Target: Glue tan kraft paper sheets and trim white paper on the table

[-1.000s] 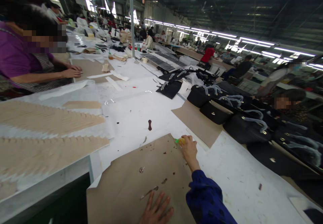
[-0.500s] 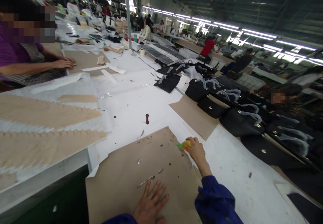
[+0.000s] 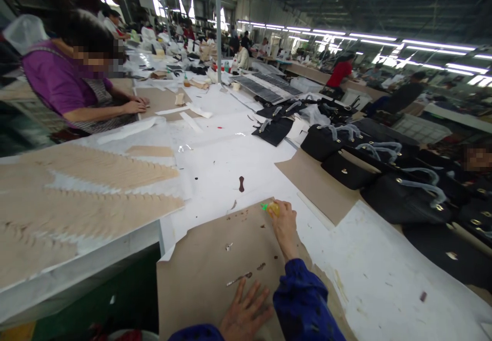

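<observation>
My right hand (image 3: 284,223) is closed around a small yellow squeeze bottle (image 3: 273,208). Its green nozzle (image 3: 264,206) points left, over the far edge of a large brown sheet (image 3: 203,264). I cannot tell whether the nozzle touches the sheet. My left hand (image 3: 248,310) lies flat on the near part of that sheet, fingers spread, holding nothing. Dark spots and a few shiny patches (image 3: 228,247) mark the sheet's surface. Just beyond it, a dark brown bone-shaped piece (image 3: 241,184) rests on the white table (image 3: 207,197).
Black handbags (image 3: 346,169) with wrapped handles line the right side. Another brown sheet (image 3: 315,182) lies beside them. Overlapping beige strips (image 3: 115,208) cover the left tabletop. A person in purple (image 3: 69,80) works at the far left. A metal pole (image 3: 218,28) rises at the back.
My right hand has moved the bottle left and toward the sheet's far corner. My left hand stays flat on the sheet. The whole view has shifted, with the scene sliding right.
</observation>
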{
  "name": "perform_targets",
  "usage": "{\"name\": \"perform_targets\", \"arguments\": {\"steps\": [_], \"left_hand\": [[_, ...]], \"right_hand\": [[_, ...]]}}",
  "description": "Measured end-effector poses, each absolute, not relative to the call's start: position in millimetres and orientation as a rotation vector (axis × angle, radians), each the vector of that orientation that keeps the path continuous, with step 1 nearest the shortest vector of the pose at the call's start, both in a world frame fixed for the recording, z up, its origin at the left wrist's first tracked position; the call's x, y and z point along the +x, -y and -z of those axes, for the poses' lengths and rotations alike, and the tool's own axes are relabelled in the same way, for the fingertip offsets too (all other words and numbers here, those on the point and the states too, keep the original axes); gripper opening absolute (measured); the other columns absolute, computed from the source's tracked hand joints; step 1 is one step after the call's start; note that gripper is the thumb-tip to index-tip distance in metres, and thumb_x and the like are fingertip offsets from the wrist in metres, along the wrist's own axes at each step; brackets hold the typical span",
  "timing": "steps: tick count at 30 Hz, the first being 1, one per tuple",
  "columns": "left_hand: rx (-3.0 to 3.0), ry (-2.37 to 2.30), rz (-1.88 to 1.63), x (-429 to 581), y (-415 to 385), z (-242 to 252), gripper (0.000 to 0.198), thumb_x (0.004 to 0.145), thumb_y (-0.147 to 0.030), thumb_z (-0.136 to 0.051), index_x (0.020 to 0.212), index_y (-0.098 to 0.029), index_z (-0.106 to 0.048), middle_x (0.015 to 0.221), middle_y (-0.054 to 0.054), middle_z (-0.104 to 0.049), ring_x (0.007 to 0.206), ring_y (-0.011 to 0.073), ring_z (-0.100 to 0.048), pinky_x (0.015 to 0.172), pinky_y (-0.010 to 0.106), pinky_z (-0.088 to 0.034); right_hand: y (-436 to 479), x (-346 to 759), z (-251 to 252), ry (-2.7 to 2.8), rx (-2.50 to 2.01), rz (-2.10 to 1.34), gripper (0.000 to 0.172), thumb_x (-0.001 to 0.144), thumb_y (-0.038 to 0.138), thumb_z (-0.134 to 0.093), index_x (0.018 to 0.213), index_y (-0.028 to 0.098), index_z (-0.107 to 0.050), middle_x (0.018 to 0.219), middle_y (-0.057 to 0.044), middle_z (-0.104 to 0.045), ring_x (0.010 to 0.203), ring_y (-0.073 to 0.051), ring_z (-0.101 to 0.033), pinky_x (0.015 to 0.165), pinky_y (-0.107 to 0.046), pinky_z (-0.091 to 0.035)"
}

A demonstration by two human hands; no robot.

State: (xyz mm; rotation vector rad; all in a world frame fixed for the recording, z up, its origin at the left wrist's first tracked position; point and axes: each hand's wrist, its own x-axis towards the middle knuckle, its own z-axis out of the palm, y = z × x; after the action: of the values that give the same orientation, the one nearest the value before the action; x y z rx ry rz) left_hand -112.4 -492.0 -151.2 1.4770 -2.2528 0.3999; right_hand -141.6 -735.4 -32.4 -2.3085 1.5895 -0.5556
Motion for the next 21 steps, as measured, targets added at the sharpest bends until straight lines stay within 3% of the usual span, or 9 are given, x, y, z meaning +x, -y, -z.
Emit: {"name": "perform_targets", "arguments": {"steps": [3,5,11,16,21], "left_hand": [[1.519,2.22,-0.466,-111,494,145,0.044,0.093,-0.046,-0.044,0.135,-0.034,-0.05,0.15,0.002,-0.041,0.139,0.0296,-0.034,0.117,0.063,0.009],[1.53,2.208,-0.482,-111,494,145,0.04,0.093,-0.038,-0.047,0.132,-0.036,-0.053,0.15,0.0,-0.042,0.137,0.0284,-0.037,0.117,0.063,0.007],[1.529,2.186,-0.502,-109,492,155,0.043,0.092,-0.033,-0.05,0.134,-0.036,-0.051,0.149,0.001,-0.044,0.136,0.0302,-0.038,0.116,0.066,0.005],[1.531,2.19,-0.52,-109,492,159,0.044,0.092,-0.034,-0.049,0.136,-0.036,-0.049,0.15,0.001,-0.042,0.137,0.0303,-0.036,0.116,0.066,0.005],[1.523,2.13,-0.566,-111,493,168,0.044,0.09,-0.032,-0.053,0.134,-0.038,-0.051,0.151,0.0,-0.041,0.138,0.0303,-0.037,0.117,0.066,0.001]], "right_hand": [[730,-125,41,-1.405,-2.384,0.498,0.029,0.088,0.026,-0.055,0.116,0.026,-0.063,0.119,-0.005,-0.056,0.101,-0.023,-0.05,0.093,-0.033,-0.039],[732,-123,44,-1.324,-2.421,0.488,0.026,0.088,0.025,-0.055,0.113,0.024,-0.063,0.117,-0.005,-0.057,0.102,-0.022,-0.05,0.096,-0.033,-0.038],[754,-131,32,-1.716,-2.39,0.395,0.031,0.09,0.029,-0.053,0.119,0.031,-0.06,0.124,-0.003,-0.054,0.096,-0.026,-0.045,0.069,-0.032,-0.038],[749,-121,25,-1.335,-2.493,0.323,0.028,0.087,0.026,-0.058,0.115,0.027,-0.062,0.118,-0.003,-0.056,0.09,-0.019,-0.048,0.085,-0.032,-0.04],[752,-116,18,-1.72,-2.383,0.299,0.03,0.089,0.029,-0.054,0.118,0.031,-0.061,0.124,-0.005,-0.053,0.098,-0.028,-0.044,0.063,-0.031,-0.035]]}}
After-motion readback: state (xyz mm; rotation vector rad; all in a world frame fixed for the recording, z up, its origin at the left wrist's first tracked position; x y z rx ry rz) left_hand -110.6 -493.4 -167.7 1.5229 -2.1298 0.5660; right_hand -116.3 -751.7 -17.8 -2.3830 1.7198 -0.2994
